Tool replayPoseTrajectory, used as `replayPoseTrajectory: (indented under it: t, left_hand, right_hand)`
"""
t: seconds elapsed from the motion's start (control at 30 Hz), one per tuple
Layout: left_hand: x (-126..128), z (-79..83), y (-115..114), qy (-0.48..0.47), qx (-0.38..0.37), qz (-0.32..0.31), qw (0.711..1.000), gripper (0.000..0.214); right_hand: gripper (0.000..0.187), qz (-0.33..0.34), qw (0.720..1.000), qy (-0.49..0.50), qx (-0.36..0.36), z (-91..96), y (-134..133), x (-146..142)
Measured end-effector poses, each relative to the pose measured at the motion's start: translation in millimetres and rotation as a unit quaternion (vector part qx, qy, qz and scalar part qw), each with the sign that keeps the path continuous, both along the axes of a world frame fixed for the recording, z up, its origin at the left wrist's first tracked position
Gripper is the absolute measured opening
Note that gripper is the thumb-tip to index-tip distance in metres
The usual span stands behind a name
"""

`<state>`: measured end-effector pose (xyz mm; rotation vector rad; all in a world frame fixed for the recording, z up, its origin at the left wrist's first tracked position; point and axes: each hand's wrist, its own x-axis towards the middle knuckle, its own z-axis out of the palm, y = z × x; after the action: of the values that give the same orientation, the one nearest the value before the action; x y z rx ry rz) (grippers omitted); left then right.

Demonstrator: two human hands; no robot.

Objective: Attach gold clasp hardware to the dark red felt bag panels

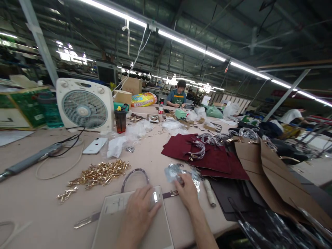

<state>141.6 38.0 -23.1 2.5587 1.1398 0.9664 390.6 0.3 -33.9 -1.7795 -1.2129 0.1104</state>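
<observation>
My left hand (140, 211) lies spread on a pale grey-beige bag panel (109, 224) at the front of the table. Beside its fingers, a small slotted metal plate (155, 197) rests on the panel. A purple-brown handle (135, 170) arches beyond the panel's far edge, and a strap with a gold buckle (173, 193) sticks out to the right. Another strap (86, 220) reaches out at the left. My right hand (188, 192) is over a scatter of small metal plates (172, 172), thumb and fingers bent together; what they hold is hidden.
Gold metal fittings (101, 174) are heaped at the left, near a phone (94, 146) and a white fan (84, 105). Maroon panels (181, 145), brown panels (275, 173) and a thread spool (209, 193) lie at the right. A person (177, 95) sits across the table.
</observation>
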Motion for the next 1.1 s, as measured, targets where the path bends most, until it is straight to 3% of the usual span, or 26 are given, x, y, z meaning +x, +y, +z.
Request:
replayPoseTrajectory:
  t: [0.13, 0.23, 0.33, 0.47, 0.63, 0.83, 1.1]
  left_hand:
    - [2, -0.4, -1, -0.016, -0.018, -0.002, 1.0, 0.038]
    - [-5, 6.8, -6, -0.046, -0.034, -0.006, 0.998, 0.052]
    - [-25, 20.0, -8, -0.057, -0.044, -0.001, 0.997, 0.068]
    - [-60, 30.6, -5, -0.046, -0.05, 0.02, 0.997, 0.061]
    - [-79, 20.3, -6, -0.067, -0.067, 0.037, 0.995, 0.038]
    - [-78, 14.5, -7, -0.084, -0.071, 0.047, 0.993, 0.036]
    - [-79, 13.0, -7, -0.081, -0.064, 0.037, 0.994, 0.04]
  right_hand:
    - [0.024, -0.002, 0.999, -0.038, -0.015, -5.8, 3, -4]
    - [0.027, 0.008, 0.999, -0.032, -0.021, -6.9, 1, -4]
    - [0.036, 0.015, 0.999, -0.021, -0.027, -10.6, -1, 0]
    - [0.05, -0.002, 0.996, -0.078, -0.035, -21.2, 2, 6]
    - [0.053, -0.043, 0.997, -0.055, -0.041, -23.2, -2, 5]
    - [0.051, -0.097, 0.995, -0.021, 0.025, -13.4, -4, 0]
    - [0.053, -0.061, 0.993, 0.085, 0.06, 0.4, -4, -15]
